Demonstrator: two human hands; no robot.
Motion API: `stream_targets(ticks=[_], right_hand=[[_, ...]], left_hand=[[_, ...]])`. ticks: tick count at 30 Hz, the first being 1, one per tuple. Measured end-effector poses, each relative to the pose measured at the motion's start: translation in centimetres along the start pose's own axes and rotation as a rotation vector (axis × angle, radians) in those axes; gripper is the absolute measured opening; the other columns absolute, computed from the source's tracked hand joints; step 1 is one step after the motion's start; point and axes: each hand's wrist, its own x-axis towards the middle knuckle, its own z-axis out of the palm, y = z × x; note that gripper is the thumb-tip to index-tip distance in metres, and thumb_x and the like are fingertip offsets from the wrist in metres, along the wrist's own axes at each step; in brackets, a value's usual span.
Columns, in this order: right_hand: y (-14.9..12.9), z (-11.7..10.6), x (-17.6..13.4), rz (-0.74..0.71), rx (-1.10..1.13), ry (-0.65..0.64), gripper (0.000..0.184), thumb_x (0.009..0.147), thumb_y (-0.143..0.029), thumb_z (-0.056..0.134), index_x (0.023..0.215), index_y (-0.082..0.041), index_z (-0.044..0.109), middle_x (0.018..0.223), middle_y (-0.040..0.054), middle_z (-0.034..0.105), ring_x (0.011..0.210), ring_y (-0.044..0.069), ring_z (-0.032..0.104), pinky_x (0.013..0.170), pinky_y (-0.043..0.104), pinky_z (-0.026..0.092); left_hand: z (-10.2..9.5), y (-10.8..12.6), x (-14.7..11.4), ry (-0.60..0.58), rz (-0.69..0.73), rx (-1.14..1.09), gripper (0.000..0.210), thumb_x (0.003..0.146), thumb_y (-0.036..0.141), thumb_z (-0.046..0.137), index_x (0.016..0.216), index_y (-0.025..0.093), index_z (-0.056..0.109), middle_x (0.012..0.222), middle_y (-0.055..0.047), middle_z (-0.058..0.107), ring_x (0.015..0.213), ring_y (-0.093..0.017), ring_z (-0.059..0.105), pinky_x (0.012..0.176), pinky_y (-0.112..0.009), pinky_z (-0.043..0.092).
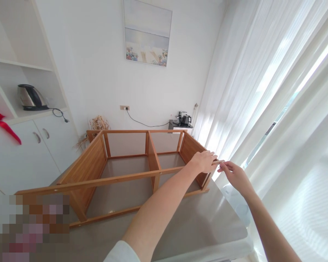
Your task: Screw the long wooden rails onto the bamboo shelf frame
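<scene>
Two hands on one wooden frame (125,163) here. It's a brown shelf-type carcass lying on its side on a grey table (196,222), with a middle divider (153,156) splitting it into two open bays. The near top rail (112,180) runs from the lower left across to the far right corner, close to the curtain.

The left hand (205,161) is draped over that right corner, fingers curled down over the top of the side panel (192,149) — palm resting on the wood, a loose hold rather than a tight fist. The right hand (235,174) is just beside it, fingertips pinched on the very tip of the rail where it pokes out past the corner. Can't tell if there's anything small between those fingers, too tiny to make out.

Further out: white sheer curtains (276,109) fill the right side with daylight coming through. Back wall has a framed picture (147,32), a wall socket (124,107) with a cable, and a small stand with a black kettle (186,119). On the left, a white cabinet (30,153) with a steel kettle (30,96) on its shelf and a red ribbon (2,123) hanging at the edge.
</scene>
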Motion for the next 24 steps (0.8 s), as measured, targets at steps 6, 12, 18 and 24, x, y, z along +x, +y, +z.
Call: stream_targets(ticks=[6, 12, 18, 24], right_hand=[[-0.6, 0.1, -0.2, 0.003, -0.101, 0.058, 0.036, 0.093, -0.059, 0.046, 0.093, -0.026, 0.061, 0.087, 0.0020, 0.076, 0.088, 0.025, 0.070, 0.076, 0.034, 0.048], [-0.6, 0.0, -0.2, -0.014, -0.127, 0.038, 0.037, 0.092, -0.059, 0.045, 0.092, -0.025, 0.061, 0.085, 0.0030, 0.076, 0.084, 0.025, 0.070, 0.072, 0.033, 0.047], [-1.6, 0.1, -0.4, -0.133, -0.209, 0.100, 0.035, 0.092, -0.053, 0.042, 0.097, -0.024, 0.061, 0.084, 0.0044, 0.075, 0.073, 0.024, 0.069, 0.068, 0.033, 0.046], [-0.9, -0.6, 0.6, -0.034, -0.087, -0.014, 0.048, 0.091, -0.064, 0.043, 0.088, -0.023, 0.068, 0.080, 0.0026, 0.075, 0.065, 0.020, 0.065, 0.061, 0.030, 0.045]], left_hand=[[-0.3, 0.0, -0.1, 0.025, -0.006, 0.052, 0.041, 0.099, 0.043, 0.033, 0.127, 0.025, 0.055, 0.144, -0.006, 0.053, 0.132, -0.024, 0.046, 0.100, -0.042, 0.048], [0.0, 0.0, 0.2, 0.035, 0.007, 0.071, 0.039, 0.099, 0.043, 0.034, 0.124, 0.025, 0.058, 0.137, -0.006, 0.058, 0.127, -0.024, 0.051, 0.094, -0.042, 0.050], [-0.4, 0.4, 0.6, 0.048, -0.020, 0.158, 0.032, 0.097, 0.039, 0.039, 0.111, 0.024, 0.064, 0.118, -0.008, 0.067, 0.110, -0.025, 0.062, 0.086, -0.040, 0.051], [-0.8, 0.9, 0.9, 0.033, -0.066, 0.168, 0.028, 0.088, 0.039, 0.050, 0.097, 0.019, 0.067, 0.098, -0.010, 0.072, 0.096, -0.027, 0.067, 0.079, -0.039, 0.053]])
